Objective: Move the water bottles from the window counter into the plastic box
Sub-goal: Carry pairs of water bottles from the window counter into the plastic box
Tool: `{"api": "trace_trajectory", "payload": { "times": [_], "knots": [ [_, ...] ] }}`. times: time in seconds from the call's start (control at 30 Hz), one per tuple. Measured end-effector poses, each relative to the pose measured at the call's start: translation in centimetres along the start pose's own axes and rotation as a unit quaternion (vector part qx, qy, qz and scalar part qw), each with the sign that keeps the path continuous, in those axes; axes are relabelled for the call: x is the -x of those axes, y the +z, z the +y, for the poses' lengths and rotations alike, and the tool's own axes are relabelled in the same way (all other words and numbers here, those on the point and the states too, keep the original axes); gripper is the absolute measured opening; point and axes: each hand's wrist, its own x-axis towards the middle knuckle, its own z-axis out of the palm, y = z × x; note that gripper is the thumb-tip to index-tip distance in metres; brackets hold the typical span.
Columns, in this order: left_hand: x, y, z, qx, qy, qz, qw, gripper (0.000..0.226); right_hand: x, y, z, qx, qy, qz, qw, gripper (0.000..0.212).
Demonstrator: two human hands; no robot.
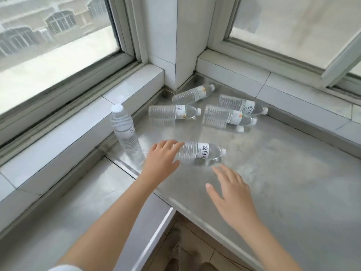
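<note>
place: building interior | evidence: steel counter point(273, 173), corner windows point(58, 45)

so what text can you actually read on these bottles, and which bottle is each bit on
"凉白开": white label of the nearest lying bottle, which the left hand touches; last character partly cut off.
"凉白": label of the rightmost lying bottle, rest turned away.
"凉": partly visible on the upright bottle.
Labels on the other three lying bottles: small print and an orange mark, too blurred to read.
</note>
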Motion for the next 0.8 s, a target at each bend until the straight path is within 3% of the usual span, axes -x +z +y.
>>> {"api": "trace_trajectory", "payload": {
  "times": [0.23,0.53,0.8],
  "knots": [
    [-5.4,3.7,-2.2,-0.033,-0.015,-0.13,0.991,0.074,-6.8,2.5,0.6,0.005,0.007,-0.053,0.999,0.063],
    [-4.1,5.5,-2.0,-0.034,-0.021,-0.086,0.996,0.081,-10.1,4.0,2.0,-0.002,0.035,-0.068,0.997,0.073],
    [0.8,5.3,3.5,0.081,-0.163,-0.155,0.971,0.081,-11.7,6.4,2.0,-0.204,0.099,-0.065,0.972,0.092]
  ]
}}
